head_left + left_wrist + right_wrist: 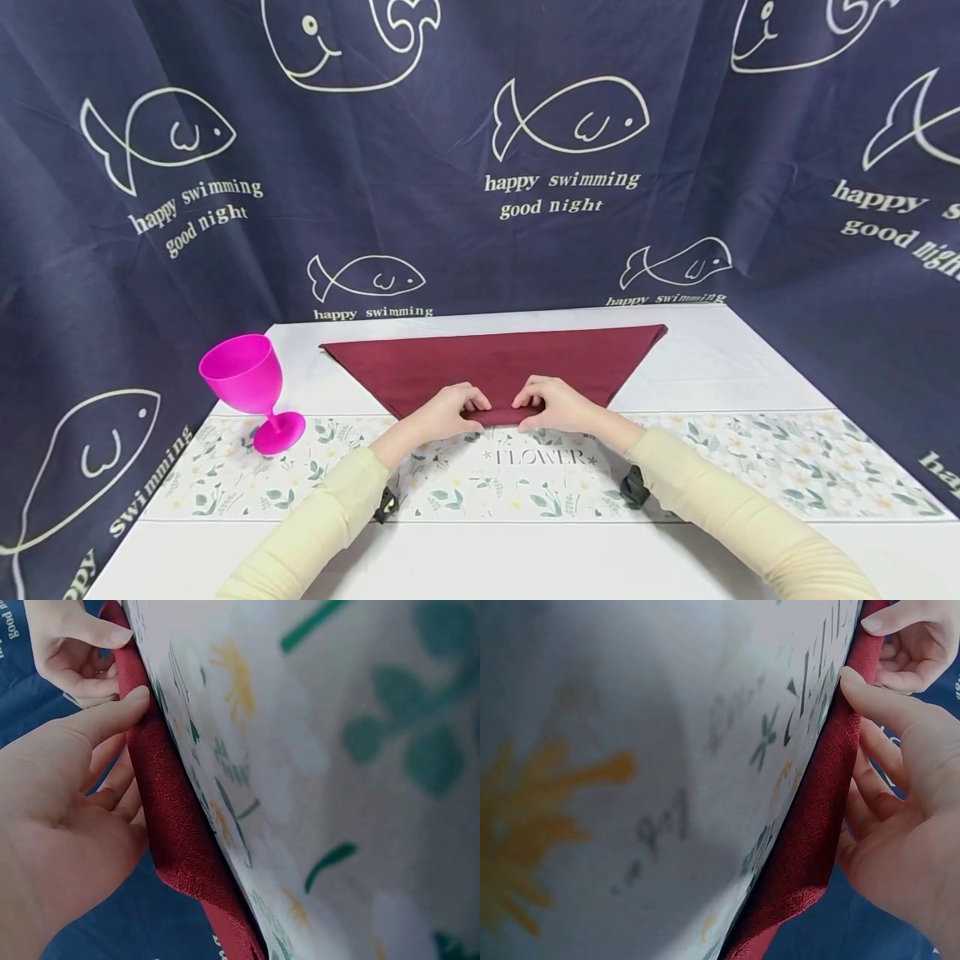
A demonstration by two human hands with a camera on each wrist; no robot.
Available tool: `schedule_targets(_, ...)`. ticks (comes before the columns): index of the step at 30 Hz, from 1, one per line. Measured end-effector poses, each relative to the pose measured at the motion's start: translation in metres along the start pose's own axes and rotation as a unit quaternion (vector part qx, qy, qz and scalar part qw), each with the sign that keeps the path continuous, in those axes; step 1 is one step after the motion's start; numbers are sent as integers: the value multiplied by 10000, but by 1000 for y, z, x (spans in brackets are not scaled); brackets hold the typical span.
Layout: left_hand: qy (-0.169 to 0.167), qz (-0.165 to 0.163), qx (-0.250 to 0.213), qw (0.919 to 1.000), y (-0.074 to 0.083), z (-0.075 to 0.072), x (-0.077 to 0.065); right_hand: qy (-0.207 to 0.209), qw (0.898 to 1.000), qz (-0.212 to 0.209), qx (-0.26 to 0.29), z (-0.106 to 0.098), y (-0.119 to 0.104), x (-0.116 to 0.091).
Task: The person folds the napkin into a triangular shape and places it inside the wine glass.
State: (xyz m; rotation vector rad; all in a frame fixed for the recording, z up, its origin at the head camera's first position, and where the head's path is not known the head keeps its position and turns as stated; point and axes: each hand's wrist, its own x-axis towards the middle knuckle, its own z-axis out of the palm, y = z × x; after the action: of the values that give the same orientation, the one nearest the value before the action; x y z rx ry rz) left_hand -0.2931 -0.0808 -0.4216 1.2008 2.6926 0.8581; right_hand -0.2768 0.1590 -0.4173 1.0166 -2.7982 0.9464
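A dark red cloth napkin lies spread on the table, wide along its far edge and narrowing toward the near one. Its near edge is turned over into a narrow folded band. My left hand pinches this band just left of its middle, thumb on the near side and fingers curled over the cloth. A short gap away, my right hand grips the same band in a mirrored way. Both wrist views show the thumbs against the cloth; the left hand's fingers are partly hidden behind it.
A bright pink goblet stands upright at the table's left side. Across the white table runs a floral printed strip with the word FLOWER near the hands. A dark blue curtain with fish drawings hangs behind and around the table.
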Motion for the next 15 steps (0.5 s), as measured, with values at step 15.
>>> schedule_targets(15,307,-258,189,9990,0,3,1,180,9997,-164,-45,1,8,0)
